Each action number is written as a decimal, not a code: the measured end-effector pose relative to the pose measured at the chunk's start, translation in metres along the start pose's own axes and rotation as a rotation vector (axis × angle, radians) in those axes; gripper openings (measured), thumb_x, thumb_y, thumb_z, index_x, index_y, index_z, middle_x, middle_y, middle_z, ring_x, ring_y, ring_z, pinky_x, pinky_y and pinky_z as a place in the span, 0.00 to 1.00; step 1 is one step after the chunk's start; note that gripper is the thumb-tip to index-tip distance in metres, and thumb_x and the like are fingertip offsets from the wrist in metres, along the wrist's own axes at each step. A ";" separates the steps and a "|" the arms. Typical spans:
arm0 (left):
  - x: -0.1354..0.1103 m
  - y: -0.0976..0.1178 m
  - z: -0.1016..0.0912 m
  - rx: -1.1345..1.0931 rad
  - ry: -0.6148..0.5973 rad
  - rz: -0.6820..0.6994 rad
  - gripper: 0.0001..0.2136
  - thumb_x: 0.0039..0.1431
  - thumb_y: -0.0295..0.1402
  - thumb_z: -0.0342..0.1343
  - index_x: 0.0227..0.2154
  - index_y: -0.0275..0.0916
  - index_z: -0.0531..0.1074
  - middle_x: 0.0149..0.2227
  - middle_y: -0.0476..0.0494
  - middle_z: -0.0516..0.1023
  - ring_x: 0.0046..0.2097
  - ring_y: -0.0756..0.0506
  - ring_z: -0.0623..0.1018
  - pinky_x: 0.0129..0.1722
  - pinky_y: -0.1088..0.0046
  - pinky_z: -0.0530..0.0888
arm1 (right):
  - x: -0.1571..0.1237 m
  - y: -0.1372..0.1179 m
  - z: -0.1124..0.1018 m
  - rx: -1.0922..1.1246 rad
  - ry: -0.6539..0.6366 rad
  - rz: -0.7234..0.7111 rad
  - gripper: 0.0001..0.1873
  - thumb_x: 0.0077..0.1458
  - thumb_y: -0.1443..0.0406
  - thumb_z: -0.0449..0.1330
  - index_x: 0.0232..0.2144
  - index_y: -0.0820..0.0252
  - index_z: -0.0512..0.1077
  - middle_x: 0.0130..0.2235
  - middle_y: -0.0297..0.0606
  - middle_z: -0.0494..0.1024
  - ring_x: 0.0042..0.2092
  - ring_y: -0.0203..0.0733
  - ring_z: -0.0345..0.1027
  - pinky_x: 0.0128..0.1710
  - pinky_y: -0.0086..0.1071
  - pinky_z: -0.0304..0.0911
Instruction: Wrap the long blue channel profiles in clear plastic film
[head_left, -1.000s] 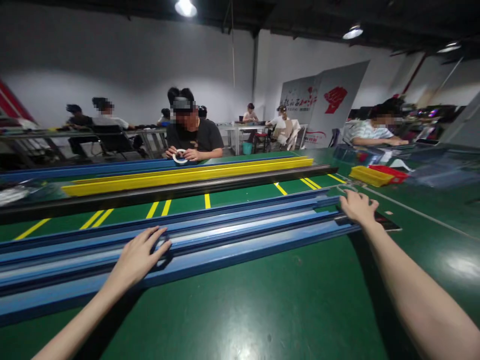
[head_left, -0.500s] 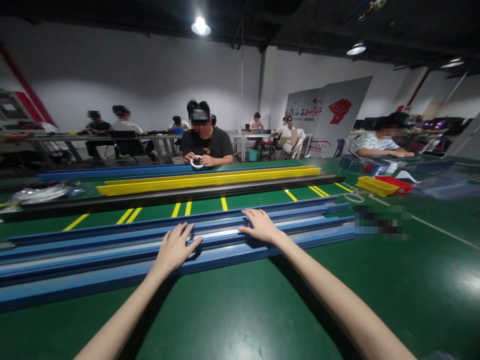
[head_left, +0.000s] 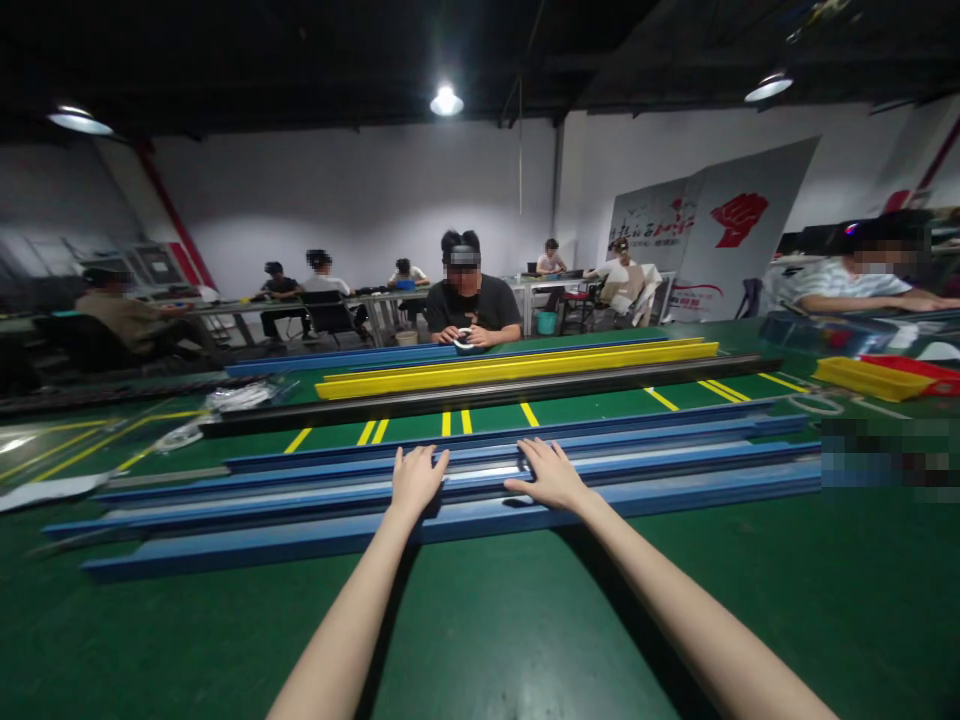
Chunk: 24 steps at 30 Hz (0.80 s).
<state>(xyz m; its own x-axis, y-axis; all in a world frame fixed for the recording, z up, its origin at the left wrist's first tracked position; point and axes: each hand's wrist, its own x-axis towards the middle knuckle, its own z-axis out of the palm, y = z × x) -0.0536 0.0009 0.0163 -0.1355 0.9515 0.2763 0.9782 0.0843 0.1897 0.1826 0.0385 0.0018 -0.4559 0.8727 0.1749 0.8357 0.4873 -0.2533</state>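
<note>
Several long blue channel strips [head_left: 300, 530] lie side by side across the green table. My left hand [head_left: 417, 482] rests palm down over the middle of them, its fingers pointing away from me and the thumb apart. To its right, my right hand [head_left: 551, 474] lies over the same strips with its fingers spread. Both hands look to be touching the strips, though the undersides of the palms are hidden. Between the two hands a bare stretch of the strips shows a bright sheen.
Beyond lie a black strip [head_left: 487, 392] and a yellow strip [head_left: 525, 365], with another blue strip [head_left: 337, 358] farther back. A yellow tray [head_left: 870, 378] and a red tray [head_left: 919, 370] sit at right. Across the table a person [head_left: 474, 300] holds a white ring.
My view has swung left, so the strips' left ends now show and the scene sits farther right. Both hands remain over the blue strips, appearing slightly closer together.
</note>
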 end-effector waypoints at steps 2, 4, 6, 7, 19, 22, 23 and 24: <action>-0.001 -0.021 -0.003 0.038 -0.002 -0.011 0.20 0.59 0.41 0.38 0.43 0.37 0.69 0.46 0.38 0.72 0.50 0.42 0.69 0.56 0.57 0.52 | 0.003 -0.004 0.005 -0.034 0.011 -0.019 0.47 0.45 0.38 0.43 0.58 0.63 0.53 0.59 0.46 0.55 0.61 0.50 0.41 0.58 0.46 0.35; -0.002 -0.034 -0.002 0.064 0.000 0.001 0.19 0.59 0.41 0.39 0.43 0.37 0.69 0.45 0.39 0.72 0.49 0.42 0.69 0.55 0.61 0.55 | 0.005 -0.004 0.008 -0.056 0.021 -0.041 0.46 0.45 0.38 0.42 0.57 0.62 0.54 0.59 0.45 0.56 0.60 0.50 0.43 0.58 0.45 0.38; -0.002 -0.037 0.001 0.082 0.007 0.004 0.21 0.58 0.43 0.39 0.43 0.35 0.69 0.43 0.37 0.72 0.48 0.41 0.69 0.51 0.64 0.60 | 0.006 -0.001 0.009 -0.078 0.034 -0.050 0.44 0.46 0.38 0.42 0.57 0.61 0.55 0.58 0.45 0.57 0.60 0.49 0.45 0.58 0.45 0.39; -0.002 -0.037 0.002 0.087 0.009 0.003 0.21 0.58 0.43 0.39 0.42 0.35 0.69 0.43 0.37 0.72 0.47 0.41 0.69 0.50 0.65 0.61 | 0.006 0.001 0.009 -0.088 0.040 -0.047 0.44 0.46 0.39 0.43 0.57 0.61 0.56 0.58 0.45 0.57 0.60 0.49 0.46 0.58 0.45 0.40; -0.005 -0.028 -0.004 0.109 -0.028 0.030 0.20 0.56 0.40 0.40 0.41 0.29 0.69 0.41 0.32 0.71 0.45 0.39 0.69 0.46 0.65 0.62 | 0.002 0.008 0.003 -0.091 0.090 -0.096 0.41 0.46 0.41 0.47 0.55 0.60 0.59 0.56 0.45 0.62 0.57 0.49 0.51 0.56 0.45 0.47; -0.011 -0.028 -0.004 0.107 -0.016 0.039 0.20 0.56 0.39 0.40 0.41 0.29 0.69 0.42 0.31 0.71 0.46 0.39 0.68 0.47 0.65 0.62 | -0.004 0.008 0.003 -0.100 0.094 -0.103 0.41 0.47 0.41 0.47 0.55 0.62 0.59 0.56 0.46 0.62 0.57 0.49 0.52 0.56 0.44 0.47; -0.013 -0.028 -0.005 0.106 -0.011 0.044 0.20 0.56 0.39 0.40 0.41 0.29 0.69 0.42 0.32 0.71 0.46 0.39 0.68 0.47 0.65 0.62 | -0.006 0.007 0.003 -0.104 0.097 -0.099 0.41 0.47 0.41 0.47 0.55 0.62 0.60 0.56 0.46 0.62 0.57 0.50 0.53 0.56 0.44 0.48; -0.015 -0.029 -0.005 0.106 -0.008 0.050 0.20 0.56 0.39 0.40 0.41 0.30 0.69 0.41 0.32 0.71 0.45 0.40 0.68 0.47 0.65 0.62 | -0.009 0.007 0.003 -0.107 0.102 -0.091 0.41 0.47 0.41 0.47 0.54 0.62 0.60 0.55 0.47 0.62 0.56 0.50 0.54 0.55 0.44 0.48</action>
<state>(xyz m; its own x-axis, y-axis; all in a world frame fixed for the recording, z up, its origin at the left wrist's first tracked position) -0.0808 -0.0174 0.0115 -0.0850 0.9576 0.2752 0.9949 0.0667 0.0751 0.1915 0.0343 -0.0042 -0.5023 0.8148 0.2893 0.8227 0.5534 -0.1301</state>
